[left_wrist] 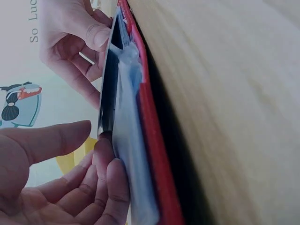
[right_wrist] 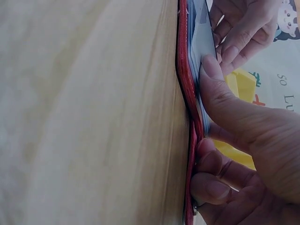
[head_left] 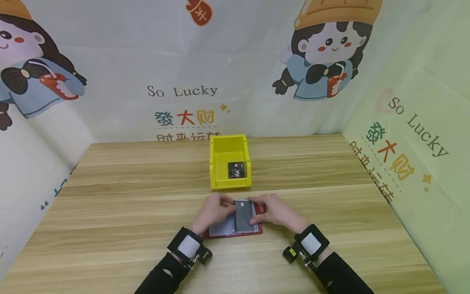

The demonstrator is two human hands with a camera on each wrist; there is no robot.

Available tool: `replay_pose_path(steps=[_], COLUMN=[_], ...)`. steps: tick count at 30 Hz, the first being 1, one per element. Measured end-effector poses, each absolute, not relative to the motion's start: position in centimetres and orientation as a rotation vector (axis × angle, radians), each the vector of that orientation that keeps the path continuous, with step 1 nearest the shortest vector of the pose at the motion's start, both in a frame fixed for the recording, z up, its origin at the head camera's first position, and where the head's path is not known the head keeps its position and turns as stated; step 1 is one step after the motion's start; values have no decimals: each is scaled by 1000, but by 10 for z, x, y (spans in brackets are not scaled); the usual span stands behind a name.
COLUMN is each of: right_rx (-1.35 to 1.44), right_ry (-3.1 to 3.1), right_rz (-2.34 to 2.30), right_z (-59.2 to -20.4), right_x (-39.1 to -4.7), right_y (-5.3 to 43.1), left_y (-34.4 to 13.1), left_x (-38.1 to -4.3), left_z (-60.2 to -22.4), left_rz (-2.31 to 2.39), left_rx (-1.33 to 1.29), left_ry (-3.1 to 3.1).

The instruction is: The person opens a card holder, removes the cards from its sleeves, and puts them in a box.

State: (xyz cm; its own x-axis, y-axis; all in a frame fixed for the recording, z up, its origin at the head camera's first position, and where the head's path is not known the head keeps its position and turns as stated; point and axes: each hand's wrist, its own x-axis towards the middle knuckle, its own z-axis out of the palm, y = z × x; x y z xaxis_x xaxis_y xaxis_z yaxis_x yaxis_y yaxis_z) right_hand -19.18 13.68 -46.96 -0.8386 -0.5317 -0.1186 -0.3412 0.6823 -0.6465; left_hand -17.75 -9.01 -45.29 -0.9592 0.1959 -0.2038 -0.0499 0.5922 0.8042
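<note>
A red card holder (head_left: 258,233) lies spread on the table with its clear plastic sleeves (head_left: 221,228) showing. Over its right-hand sleeves lies a dark grey card (head_left: 244,216). My left hand (head_left: 216,210) is at the card's left edge, fingertips against it; in the left wrist view the thumb stands just off the card (left_wrist: 108,89). My right hand (head_left: 273,210) grips the holder's right side. In the right wrist view, its thumb (right_wrist: 220,89) presses on the sleeves while the other fingers curl at the red cover (right_wrist: 185,70).
A yellow bin (head_left: 230,186) stands just beyond the holder, with a black card marked "Vip" (head_left: 236,170) inside. The wooden table (head_left: 128,204) reaches back to a printed cloth backdrop (head_left: 121,73).
</note>
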Motion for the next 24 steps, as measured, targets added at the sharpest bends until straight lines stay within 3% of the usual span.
replay_pose_path(steps=[24], right_rx=[-716], right_ry=[2592], right_rz=[-901], right_z=[-470], right_x=[-193], right_y=[137], left_y=[-94], left_x=[-186], left_z=[-462], left_rz=[1339], left_rx=[153], left_ry=[2573])
